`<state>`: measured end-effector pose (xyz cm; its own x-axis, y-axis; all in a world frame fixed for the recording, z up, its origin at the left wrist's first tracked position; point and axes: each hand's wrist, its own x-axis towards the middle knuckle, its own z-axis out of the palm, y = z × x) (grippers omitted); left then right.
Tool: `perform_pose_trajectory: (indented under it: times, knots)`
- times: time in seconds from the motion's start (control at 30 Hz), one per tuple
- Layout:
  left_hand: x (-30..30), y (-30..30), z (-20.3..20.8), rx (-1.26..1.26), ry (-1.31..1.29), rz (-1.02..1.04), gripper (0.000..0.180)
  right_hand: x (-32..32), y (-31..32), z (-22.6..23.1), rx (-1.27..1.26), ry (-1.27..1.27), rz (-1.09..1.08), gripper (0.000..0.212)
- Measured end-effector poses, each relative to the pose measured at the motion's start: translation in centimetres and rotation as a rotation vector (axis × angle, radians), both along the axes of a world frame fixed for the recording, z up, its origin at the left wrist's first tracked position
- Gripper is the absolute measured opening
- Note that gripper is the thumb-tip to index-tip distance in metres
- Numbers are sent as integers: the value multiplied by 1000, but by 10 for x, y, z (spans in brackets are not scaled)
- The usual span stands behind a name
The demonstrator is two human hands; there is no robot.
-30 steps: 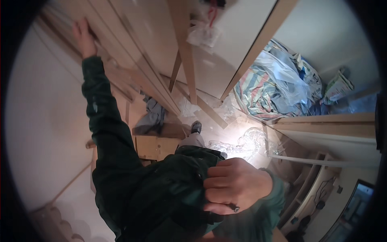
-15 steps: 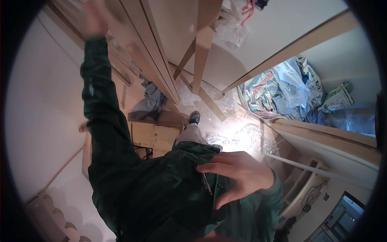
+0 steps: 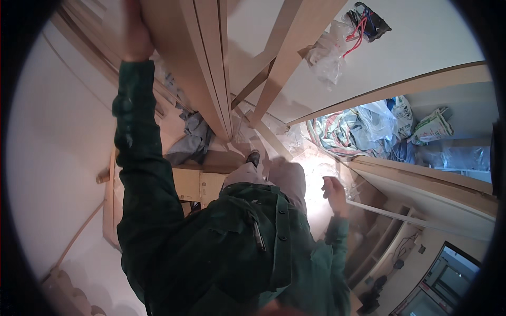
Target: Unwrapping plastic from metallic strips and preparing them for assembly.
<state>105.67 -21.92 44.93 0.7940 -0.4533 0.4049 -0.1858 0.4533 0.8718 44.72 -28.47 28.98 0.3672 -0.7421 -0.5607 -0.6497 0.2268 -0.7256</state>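
Observation:
My left arm, in a dark green sleeve, reaches up to the far left. My left hand (image 3: 138,37) is raised against the left edge of a tall wooden board (image 3: 174,47); its fingers are blurred and run out of the picture, so its grip is hidden. At my right side, my right hand (image 3: 334,196) hangs in the air over the brightly lit floor, fingers loosely bent and apart, with nothing seen in it. A pen (image 3: 258,235) is clipped to the front of my green jacket (image 3: 226,253).
Slanting wooden boards (image 3: 274,73) stand ahead. Red wires (image 3: 358,34) come from a wall opening beside a clear plastic bag (image 3: 327,60). Striped sheeting (image 3: 337,131) and sacks (image 3: 432,126) lie at the right. Grey cloth (image 3: 192,139) and a wooden box (image 3: 191,183) are near my legs.
My right hand has moved off the jacket front, out to the right. My left hand has come to the board's edge. The view has shifted, showing more of the wires and both legs.

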Motion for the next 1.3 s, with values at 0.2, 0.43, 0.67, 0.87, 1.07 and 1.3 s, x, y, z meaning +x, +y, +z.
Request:
perform_pose_trajectory:
  times: [0.2,0.43,0.67,0.87,1.07,1.3]
  knots:
    - [-9,-2,16,17,-3,39,76,-119,79,-155,-1,424,22,39]
    - [4,9,-1,-58,-86,33,81,-68,83,-113,249,365,-64,35]
    - [8,8,-4,-750,515,-1222,74,-80,50,-153,237,127,-396,34]
    - [10,19,-2,-665,361,-1130,73,-93,85,-148,297,216,-298,34]
    - [2,5,-2,-35,-124,123,74,-132,120,-175,296,334,-70,35]
    - [-39,-1,23,-60,-27,88,75,-138,134,-167,395,193,-590,37]
